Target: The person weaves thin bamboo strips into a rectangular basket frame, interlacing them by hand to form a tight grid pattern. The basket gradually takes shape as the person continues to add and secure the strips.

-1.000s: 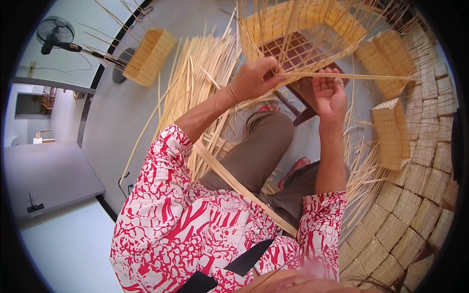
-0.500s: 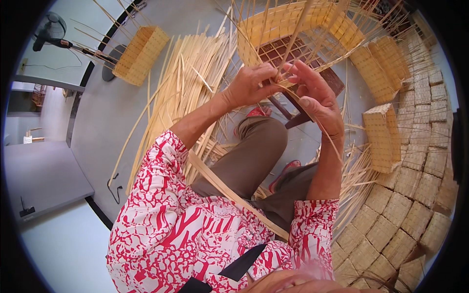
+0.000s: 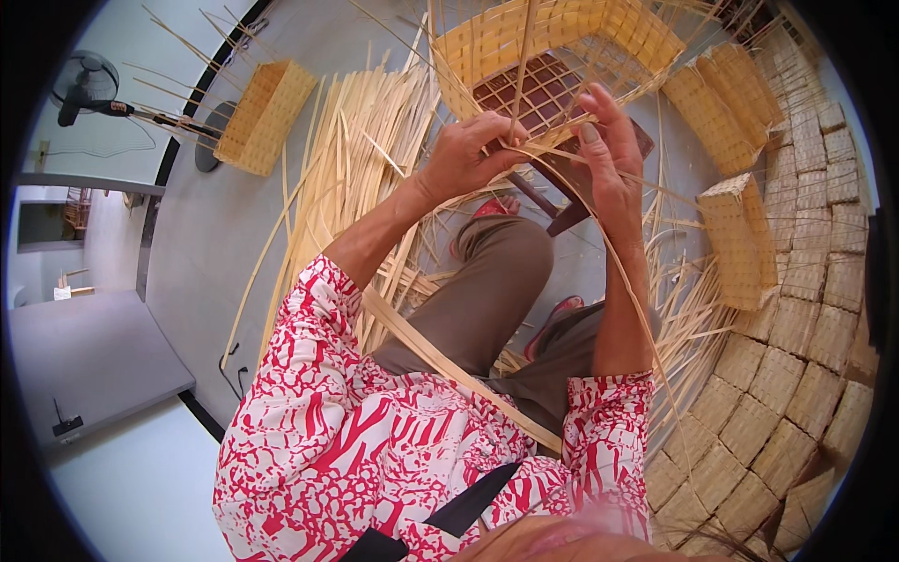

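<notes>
In the head view, the left hand (image 3: 473, 155) has its thumb and forefinger pinched together on a thin strip (image 3: 610, 245) at the near edge of the large basket (image 3: 487, 45); whether the pinch takes in the basket's edge as well cannot be told. The right hand (image 3: 611, 169) is partly open — thumb and raised fingers apart, slightly bent, beside the same edge — and how firmly it touches the strands there is unclear. From the left fingertips the strip bows down across the right wrist and forearm. The large basket, with its yellow woven wall and open lattice bottom, lies over a dark red stool (image 3: 640, 140), just beyond both hands; upright strands rise from it near the left fingers, and the fingers hide part of its near edge. A pile of strips (image 3: 351, 150) lies left of the hands, with a small basket (image 3: 267, 117) beyond it and a fan (image 3: 86, 84) farther left. To the right are two more woven pieces, loose strips (image 3: 693, 318) and rows of stacked blocks (image 3: 782, 375). A wider band (image 3: 459, 370) crosses the lap — over the brown trousers (image 3: 506, 253).
</notes>
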A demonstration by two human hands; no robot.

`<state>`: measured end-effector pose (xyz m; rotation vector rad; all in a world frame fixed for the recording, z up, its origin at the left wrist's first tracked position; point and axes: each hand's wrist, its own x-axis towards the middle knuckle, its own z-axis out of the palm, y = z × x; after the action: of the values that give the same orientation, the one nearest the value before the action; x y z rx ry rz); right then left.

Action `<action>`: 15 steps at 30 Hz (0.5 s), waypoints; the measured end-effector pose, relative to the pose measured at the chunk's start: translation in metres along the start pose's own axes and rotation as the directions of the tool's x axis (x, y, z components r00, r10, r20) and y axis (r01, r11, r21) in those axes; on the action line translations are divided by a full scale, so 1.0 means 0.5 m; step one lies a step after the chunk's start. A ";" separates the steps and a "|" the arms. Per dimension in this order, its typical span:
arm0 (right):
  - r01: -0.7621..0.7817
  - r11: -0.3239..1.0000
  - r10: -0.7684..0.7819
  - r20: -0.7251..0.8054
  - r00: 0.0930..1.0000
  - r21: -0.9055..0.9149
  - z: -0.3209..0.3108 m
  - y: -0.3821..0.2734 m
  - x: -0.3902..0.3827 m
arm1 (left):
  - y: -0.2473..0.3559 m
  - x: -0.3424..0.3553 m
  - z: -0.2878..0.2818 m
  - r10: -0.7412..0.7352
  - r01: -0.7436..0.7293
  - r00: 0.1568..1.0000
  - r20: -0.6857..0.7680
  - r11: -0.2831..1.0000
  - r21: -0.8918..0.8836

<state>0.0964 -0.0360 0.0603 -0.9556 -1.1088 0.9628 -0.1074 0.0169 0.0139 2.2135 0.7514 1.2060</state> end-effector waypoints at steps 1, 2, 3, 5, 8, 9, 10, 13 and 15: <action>0.033 0.999 -0.032 0.016 0.999 -0.021 -0.002 0.008 0.001 | 0.000 -0.001 -0.003 -0.007 0.007 1.000 -0.002 1.000 0.013; 0.066 0.997 -0.064 0.033 0.997 -0.040 -0.007 0.022 0.003 | 0.000 0.001 -0.003 -0.004 0.004 1.000 -0.011 1.000 0.009; 0.092 0.994 -0.088 0.053 0.995 -0.063 -0.012 0.031 0.004 | 0.001 -0.001 0.000 -0.008 0.008 1.000 -0.021 1.000 0.000; 0.044 0.994 -0.046 -0.011 0.999 -0.101 -0.029 0.036 0.010 | 0.004 -0.003 0.005 -0.007 0.007 0.999 -0.048 1.000 -0.011; -0.047 0.994 0.055 -0.087 0.995 0.096 -0.045 0.047 0.015 | 0.008 0.006 0.015 0.011 -0.012 0.995 -0.096 1.000 -0.007; -0.076 0.970 0.102 -0.102 0.990 0.232 -0.045 0.049 0.016 | 0.009 0.008 0.017 0.021 -0.020 0.994 -0.108 1.000 0.006; -0.099 0.926 0.149 -0.111 0.983 0.364 -0.045 0.052 0.019 | 0.010 0.008 0.018 0.030 -0.028 0.992 -0.120 0.999 0.019; -0.200 0.825 0.283 -0.079 0.956 0.529 -0.073 0.076 0.016 | 0.002 0.008 0.021 0.042 -0.035 0.989 -0.145 0.998 0.051; -0.228 0.813 0.313 -0.072 0.947 0.535 -0.074 0.079 0.014 | 0.001 0.008 0.023 0.033 -0.024 0.988 -0.153 0.998 0.059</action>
<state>0.1284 -0.0225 0.0182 -0.7296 -0.5286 1.3154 -0.0957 0.0174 0.0108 2.2023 0.8272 1.3987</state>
